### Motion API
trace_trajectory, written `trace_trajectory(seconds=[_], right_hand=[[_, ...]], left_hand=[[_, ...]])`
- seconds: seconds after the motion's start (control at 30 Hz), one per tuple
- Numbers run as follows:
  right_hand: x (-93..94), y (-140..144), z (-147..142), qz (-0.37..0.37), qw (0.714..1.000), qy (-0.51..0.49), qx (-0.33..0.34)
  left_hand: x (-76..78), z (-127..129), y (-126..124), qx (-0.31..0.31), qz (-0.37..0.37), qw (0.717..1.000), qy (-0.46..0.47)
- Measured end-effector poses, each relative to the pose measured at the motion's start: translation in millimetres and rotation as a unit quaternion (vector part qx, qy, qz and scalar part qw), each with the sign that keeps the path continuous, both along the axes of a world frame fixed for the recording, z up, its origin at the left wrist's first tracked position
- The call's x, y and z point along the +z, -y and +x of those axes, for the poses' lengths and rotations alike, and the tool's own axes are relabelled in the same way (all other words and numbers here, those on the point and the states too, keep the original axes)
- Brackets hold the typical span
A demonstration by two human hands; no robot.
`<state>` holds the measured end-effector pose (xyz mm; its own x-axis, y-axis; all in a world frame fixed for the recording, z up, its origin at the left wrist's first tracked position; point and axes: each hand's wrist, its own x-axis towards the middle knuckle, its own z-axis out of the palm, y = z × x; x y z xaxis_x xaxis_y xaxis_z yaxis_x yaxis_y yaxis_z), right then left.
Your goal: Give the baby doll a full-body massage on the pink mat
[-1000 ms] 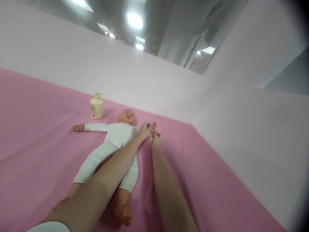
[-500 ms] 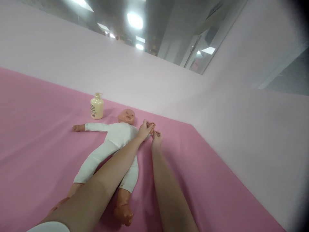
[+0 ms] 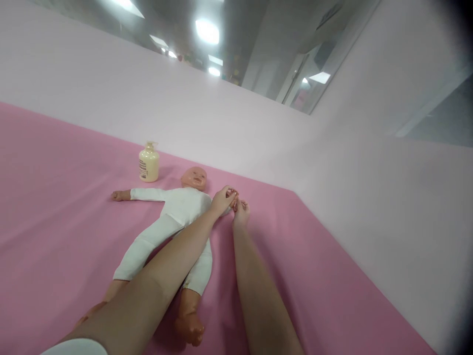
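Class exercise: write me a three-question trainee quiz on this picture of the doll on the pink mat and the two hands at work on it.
1. True or false: the pump bottle lies on its side across the doll's legs.
2. Which part of the baby doll do the left hand and right hand meet at? A) a foot B) the head C) the hand of its outstretched arm
3. Fill in: the doll lies on its ____ on the pink mat.

Key
1. False: it stands upright near the head.
2. C
3. back
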<state>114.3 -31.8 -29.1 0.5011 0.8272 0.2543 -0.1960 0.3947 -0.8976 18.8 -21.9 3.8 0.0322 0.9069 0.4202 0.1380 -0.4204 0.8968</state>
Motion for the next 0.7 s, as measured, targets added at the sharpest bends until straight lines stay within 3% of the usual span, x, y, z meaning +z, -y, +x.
trace_trajectory(seconds=[0.7], right_hand=[[9.3, 8.8, -4.4, 0.007, 1.0, 0.006, 0.015]], left_hand=[[0.6, -0.1, -2.3, -0.02, 0.044, 0.999, -0.014]])
